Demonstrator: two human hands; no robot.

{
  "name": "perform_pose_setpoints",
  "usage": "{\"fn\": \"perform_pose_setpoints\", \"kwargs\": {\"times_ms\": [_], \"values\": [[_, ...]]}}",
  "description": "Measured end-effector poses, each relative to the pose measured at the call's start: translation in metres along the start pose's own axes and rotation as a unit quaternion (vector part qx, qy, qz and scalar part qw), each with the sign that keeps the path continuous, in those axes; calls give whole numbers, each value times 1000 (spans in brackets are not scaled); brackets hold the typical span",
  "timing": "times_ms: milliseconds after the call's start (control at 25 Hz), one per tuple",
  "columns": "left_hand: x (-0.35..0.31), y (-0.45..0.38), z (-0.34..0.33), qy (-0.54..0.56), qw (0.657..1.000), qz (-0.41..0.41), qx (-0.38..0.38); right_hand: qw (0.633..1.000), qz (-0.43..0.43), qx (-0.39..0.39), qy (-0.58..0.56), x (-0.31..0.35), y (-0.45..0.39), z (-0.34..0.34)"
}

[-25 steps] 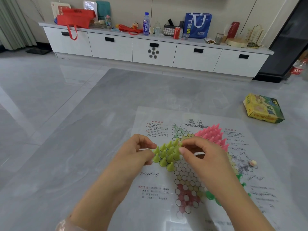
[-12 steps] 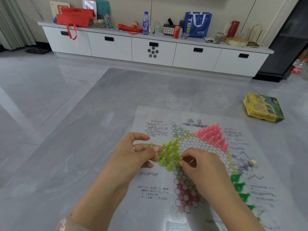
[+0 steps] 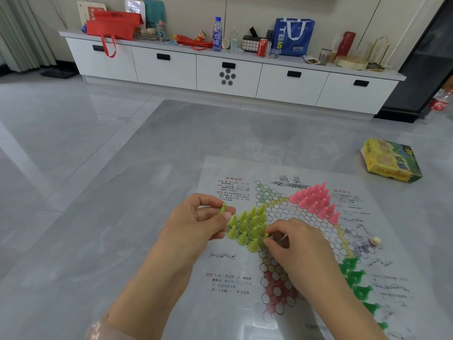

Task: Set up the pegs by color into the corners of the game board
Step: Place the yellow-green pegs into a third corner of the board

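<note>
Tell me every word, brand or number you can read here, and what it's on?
"TBS": blue tote bag on the cabinet.
"跳棋": title on the game board.
Board's red and black paragraphs: too blurred.
Yellow box, blue-labelled bottle, red can: print unreadable.

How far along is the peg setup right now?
Done: the pink pegs fill their corner of the game board. In hand: the right hand seats a peg at the edge of the yellow-green pegs, while the left hand pinches a spare yellow-green peg. Left: the dark green pegs are partly hidden, and the red and pale green corners hold no pegs.
</note>
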State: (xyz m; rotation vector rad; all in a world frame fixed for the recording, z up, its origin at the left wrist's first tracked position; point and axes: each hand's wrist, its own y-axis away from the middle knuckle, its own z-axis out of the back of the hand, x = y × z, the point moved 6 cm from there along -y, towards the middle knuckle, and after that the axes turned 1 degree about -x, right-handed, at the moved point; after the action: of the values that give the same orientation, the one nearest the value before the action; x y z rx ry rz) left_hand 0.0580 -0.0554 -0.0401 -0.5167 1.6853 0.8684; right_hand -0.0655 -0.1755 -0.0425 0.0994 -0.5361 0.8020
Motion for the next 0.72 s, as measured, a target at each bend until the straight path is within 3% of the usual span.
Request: {"fn": "perform_pose_setpoints", "kwargs": {"times_ms": [560, 720], "values": [[2, 0, -3, 29, 999, 1, 22, 1000, 7, 4, 10, 2, 1, -1], [3, 0, -5, 2, 1000, -3, 28, 999, 1, -23, -36, 3, 2, 11]]}}
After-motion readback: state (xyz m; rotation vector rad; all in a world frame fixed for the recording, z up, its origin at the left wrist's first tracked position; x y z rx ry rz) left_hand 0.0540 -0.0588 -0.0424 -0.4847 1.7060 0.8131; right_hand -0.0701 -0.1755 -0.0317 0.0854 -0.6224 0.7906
